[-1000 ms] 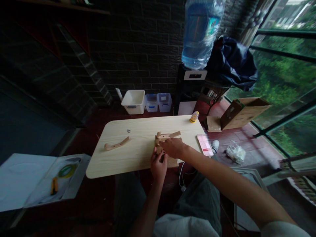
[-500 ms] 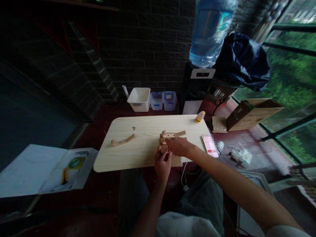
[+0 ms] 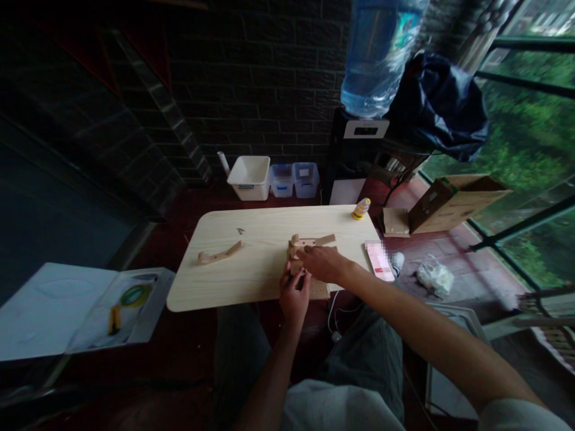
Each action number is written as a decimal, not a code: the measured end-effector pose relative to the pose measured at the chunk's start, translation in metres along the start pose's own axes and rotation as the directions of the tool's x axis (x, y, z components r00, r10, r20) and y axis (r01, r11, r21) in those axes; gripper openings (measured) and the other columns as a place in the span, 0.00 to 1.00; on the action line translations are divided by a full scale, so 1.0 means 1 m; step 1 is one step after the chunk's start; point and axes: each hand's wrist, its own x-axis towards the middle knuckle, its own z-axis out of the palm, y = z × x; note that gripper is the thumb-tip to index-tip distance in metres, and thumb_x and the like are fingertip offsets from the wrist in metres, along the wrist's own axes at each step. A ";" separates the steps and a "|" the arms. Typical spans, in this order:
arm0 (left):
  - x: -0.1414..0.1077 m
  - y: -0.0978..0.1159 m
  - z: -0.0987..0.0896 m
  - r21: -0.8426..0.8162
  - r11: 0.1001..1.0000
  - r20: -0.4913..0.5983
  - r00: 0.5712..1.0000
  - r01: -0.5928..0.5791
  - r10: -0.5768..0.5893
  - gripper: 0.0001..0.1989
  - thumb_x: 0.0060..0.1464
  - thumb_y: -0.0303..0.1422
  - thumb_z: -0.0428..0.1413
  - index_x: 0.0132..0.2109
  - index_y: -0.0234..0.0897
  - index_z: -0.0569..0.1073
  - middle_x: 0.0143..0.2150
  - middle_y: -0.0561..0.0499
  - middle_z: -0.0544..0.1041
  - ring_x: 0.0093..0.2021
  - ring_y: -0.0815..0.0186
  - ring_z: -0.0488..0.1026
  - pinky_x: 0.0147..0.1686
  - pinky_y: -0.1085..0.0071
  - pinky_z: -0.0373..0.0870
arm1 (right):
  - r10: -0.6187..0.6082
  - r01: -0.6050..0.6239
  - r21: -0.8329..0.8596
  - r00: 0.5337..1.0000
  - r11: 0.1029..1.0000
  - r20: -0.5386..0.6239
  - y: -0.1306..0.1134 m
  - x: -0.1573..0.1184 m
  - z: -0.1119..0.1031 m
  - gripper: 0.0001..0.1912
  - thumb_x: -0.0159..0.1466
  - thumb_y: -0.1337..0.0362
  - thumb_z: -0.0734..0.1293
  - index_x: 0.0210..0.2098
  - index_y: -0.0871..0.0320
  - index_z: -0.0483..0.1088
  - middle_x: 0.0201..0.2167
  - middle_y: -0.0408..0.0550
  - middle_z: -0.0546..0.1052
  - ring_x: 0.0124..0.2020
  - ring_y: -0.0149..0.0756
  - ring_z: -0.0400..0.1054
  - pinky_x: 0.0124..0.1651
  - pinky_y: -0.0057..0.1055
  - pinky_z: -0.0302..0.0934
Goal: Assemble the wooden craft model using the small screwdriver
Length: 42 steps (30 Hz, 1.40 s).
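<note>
My right hand (image 3: 321, 263) lies over a curved wooden piece (image 3: 297, 251) on the table, its fingers closed around it; most of that piece is under the hand. My left hand (image 3: 294, 294) is just below, at the table's near edge, with thumb and fingertips pinched together; what they hold is too small to make out. Beneath both hands lies a flat wooden board (image 3: 320, 291) that juts past the near edge. Just beyond my right hand is another curved wooden piece with dark holes (image 3: 309, 241). A similar curved piece (image 3: 220, 254) lies apart at the left.
The pale table (image 3: 265, 281) bears small metal bits (image 3: 241, 231), a yellow-capped bottle (image 3: 361, 209) at the far right corner and a phone (image 3: 378, 261) at the right edge. An open white case (image 3: 148, 311) stands left. Beyond are plastic bins (image 3: 249, 179) and a water dispenser (image 3: 365, 129).
The whole view has shifted slightly as my head moved. Both hands stay at the same wooden pieces, with only slight finger movement.
</note>
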 end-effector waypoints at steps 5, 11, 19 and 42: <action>0.000 -0.003 0.001 0.015 1.000 -0.008 1.000 -0.005 0.005 0.13 0.60 0.37 0.59 0.50 0.42 0.80 0.64 0.41 0.71 0.62 0.53 0.71 0.60 0.56 0.71 | -0.079 0.080 0.011 0.994 0.997 -0.069 0.002 0.005 0.011 0.25 0.66 0.73 0.63 0.62 0.64 0.61 0.52 0.62 0.75 0.51 0.45 0.73 0.49 0.37 0.69; 0.000 0.000 -0.001 0.012 1.000 0.007 1.000 -0.001 0.001 0.13 0.60 0.36 0.59 0.51 0.42 0.80 0.64 0.40 0.72 0.62 0.52 0.71 0.60 0.54 0.71 | -0.053 0.054 0.021 0.996 0.998 -0.066 -0.001 -0.002 0.010 0.23 0.67 0.72 0.62 0.61 0.64 0.62 0.53 0.62 0.74 0.52 0.46 0.73 0.48 0.38 0.69; -0.003 -0.004 0.002 -0.005 1.000 0.004 1.000 0.004 -0.004 0.13 0.59 0.35 0.59 0.50 0.43 0.80 0.64 0.41 0.71 0.63 0.52 0.70 0.60 0.53 0.71 | 0.014 -0.014 0.014 1.000 1.000 -0.005 -0.009 -0.006 -0.007 0.20 0.68 0.67 0.62 0.59 0.61 0.65 0.51 0.63 0.76 0.49 0.48 0.75 0.47 0.41 0.71; -0.001 -0.002 0.001 0.005 1.000 -0.016 1.000 -0.013 0.013 0.13 0.60 0.37 0.60 0.50 0.42 0.80 0.65 0.40 0.71 0.63 0.52 0.70 0.61 0.53 0.70 | 0.014 -0.022 0.090 0.996 0.996 0.090 -0.002 -0.008 -0.018 0.19 0.69 0.66 0.61 0.59 0.63 0.64 0.48 0.66 0.79 0.47 0.52 0.78 0.42 0.40 0.72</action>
